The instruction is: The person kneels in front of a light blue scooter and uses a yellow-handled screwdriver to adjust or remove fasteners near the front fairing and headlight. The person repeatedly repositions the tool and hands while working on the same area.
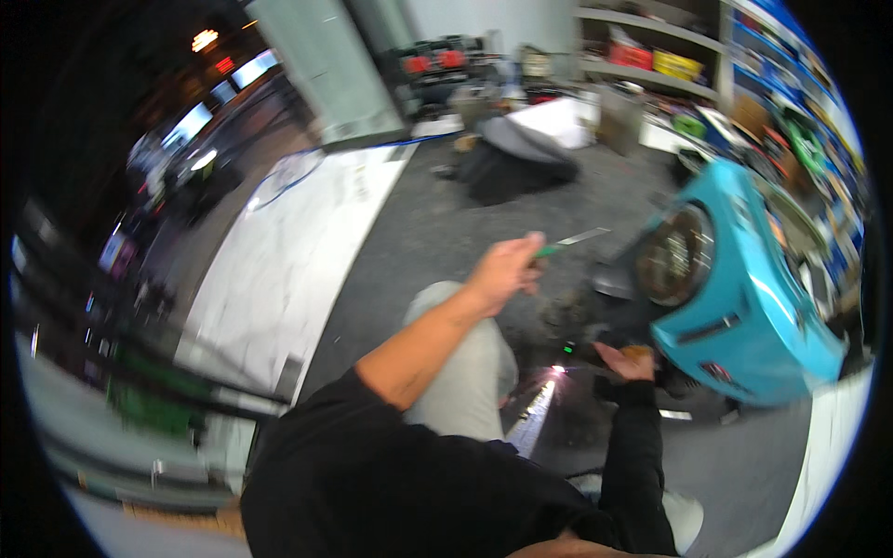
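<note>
Pointing rightward and slightly toward the far edge of the dark grey floor surface (400,219), the slim tool with a green handle and thin metal shaft (563,244) lies along a line from the left hand (507,270) to the large glossy turquoise moulded shell (739,270). The left fingers are clamped around its handle, above the middle of the surface; the shaft's free end stands apart from the shell, roughly level with the round dark panel (674,256) set in it. Blur hides whether that end is a blade or a driver tip.

The shell sits by the right edge of the surface, its long axis running obliquely from the far side toward the near right corner. The right hand (628,363), in a black sleeve (637,465), is nearer to it, low beside the shell's near left side. Its thumb seems spread, but I cannot tell whether the fingers are apart or closed on something tan-coloured there.

As for markings, a small dark emblem (721,374) shows low on the shell, too blurred to read. The red packet (631,54) and yellow packet (677,65) on the grey shelf beyond show no legible lettering either.
</note>
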The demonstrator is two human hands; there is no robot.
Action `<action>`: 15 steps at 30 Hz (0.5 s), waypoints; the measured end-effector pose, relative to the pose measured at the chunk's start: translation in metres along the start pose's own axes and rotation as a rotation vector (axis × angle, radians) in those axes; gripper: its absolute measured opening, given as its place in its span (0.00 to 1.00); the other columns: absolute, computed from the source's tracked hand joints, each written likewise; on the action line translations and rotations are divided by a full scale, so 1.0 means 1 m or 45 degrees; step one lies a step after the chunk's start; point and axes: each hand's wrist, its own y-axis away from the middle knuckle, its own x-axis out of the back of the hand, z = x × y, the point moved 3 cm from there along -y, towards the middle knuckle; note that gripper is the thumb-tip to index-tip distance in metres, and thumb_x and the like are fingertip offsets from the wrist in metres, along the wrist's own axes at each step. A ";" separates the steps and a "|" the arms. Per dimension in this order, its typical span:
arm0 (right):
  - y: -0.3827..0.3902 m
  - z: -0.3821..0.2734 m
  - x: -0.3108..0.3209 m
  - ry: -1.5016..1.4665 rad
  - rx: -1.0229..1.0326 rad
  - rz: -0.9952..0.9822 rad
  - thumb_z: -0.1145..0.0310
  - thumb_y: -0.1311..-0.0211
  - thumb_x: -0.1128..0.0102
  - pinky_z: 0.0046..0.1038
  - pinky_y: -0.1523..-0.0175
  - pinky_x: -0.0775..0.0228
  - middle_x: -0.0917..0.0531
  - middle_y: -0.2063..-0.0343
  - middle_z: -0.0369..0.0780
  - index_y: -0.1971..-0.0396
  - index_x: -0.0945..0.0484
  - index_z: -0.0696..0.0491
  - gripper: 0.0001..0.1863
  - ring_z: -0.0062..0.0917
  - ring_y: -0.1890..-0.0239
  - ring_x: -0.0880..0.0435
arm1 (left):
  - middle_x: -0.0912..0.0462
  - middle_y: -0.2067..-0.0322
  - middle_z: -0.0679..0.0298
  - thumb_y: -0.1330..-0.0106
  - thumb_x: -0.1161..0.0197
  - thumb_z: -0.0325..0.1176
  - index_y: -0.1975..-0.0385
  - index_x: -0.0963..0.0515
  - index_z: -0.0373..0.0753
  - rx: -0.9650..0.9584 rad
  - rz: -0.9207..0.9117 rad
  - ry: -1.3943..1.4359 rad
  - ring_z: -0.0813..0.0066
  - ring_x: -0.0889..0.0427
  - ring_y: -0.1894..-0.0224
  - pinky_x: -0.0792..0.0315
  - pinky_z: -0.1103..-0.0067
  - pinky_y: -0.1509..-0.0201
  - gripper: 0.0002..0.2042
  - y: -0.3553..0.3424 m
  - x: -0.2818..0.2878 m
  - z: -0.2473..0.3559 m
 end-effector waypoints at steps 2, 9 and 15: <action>-0.003 -0.006 -0.006 1.360 0.694 -0.148 0.72 0.36 0.44 0.44 0.37 0.32 0.27 0.47 0.53 0.50 0.32 0.66 0.18 0.43 0.45 0.27 | 0.32 0.80 0.72 0.24 0.47 0.52 0.72 0.27 0.41 -0.018 0.041 -0.099 0.83 0.35 0.79 0.32 0.78 0.70 0.20 -0.001 0.001 0.000; -0.020 -0.011 -0.002 0.694 0.451 -0.745 0.60 0.35 0.42 0.46 0.31 0.40 0.18 0.47 0.40 0.48 0.22 0.57 0.20 0.35 0.44 0.23 | 0.34 0.81 0.72 0.23 0.51 0.52 0.72 0.27 0.39 -0.044 0.042 -0.133 0.83 0.36 0.79 0.32 0.78 0.70 0.22 0.004 0.006 0.004; -0.041 -0.018 -0.002 0.403 0.540 -0.707 0.63 0.41 0.35 0.37 0.38 0.34 0.16 0.57 0.35 0.62 0.19 0.51 0.10 0.27 0.53 0.20 | 0.33 0.82 0.72 0.22 0.52 0.52 0.74 0.28 0.39 -0.052 0.131 -0.146 0.82 0.34 0.80 0.31 0.79 0.72 0.23 0.008 0.035 0.004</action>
